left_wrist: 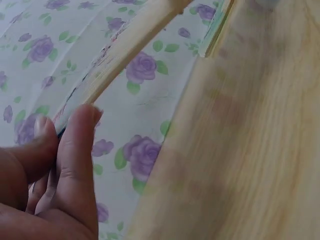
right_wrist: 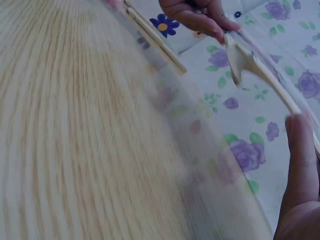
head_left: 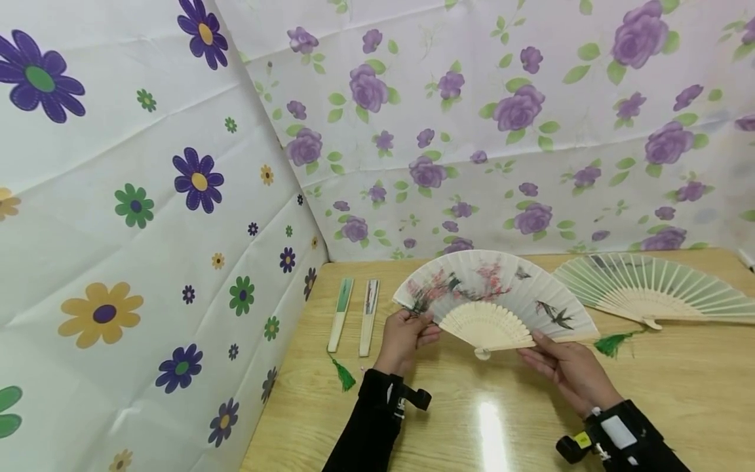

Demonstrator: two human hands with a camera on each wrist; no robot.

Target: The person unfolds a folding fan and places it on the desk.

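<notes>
Both hands hold a spread white folding fan [head_left: 486, 278], painted with pink blossoms and dark birds, up over the table. The left hand [head_left: 404, 337] pinches its left edge between thumb and fingers, as the left wrist view also shows at the fan's edge [left_wrist: 115, 62]. At the right edge, the right hand [head_left: 569, 370] grips the outer rib, thumb on the near side and fingers beneath. In the right wrist view, part of the right hand [right_wrist: 300, 175] shows along the fan's edge [right_wrist: 272, 82]. The fan's pale pivot end [head_left: 482, 354] points toward the person.
An open green folding fan [head_left: 660, 288] with a green tassel [head_left: 613, 344] lies at the right. Left of the hands lie a closed green fan [head_left: 341, 314], its tassel [head_left: 344, 375] hanging nearer, and a closed white fan [head_left: 368, 318]. Flowered cloths [head_left: 436, 131] enclose the wooden table [head_left: 454, 419].
</notes>
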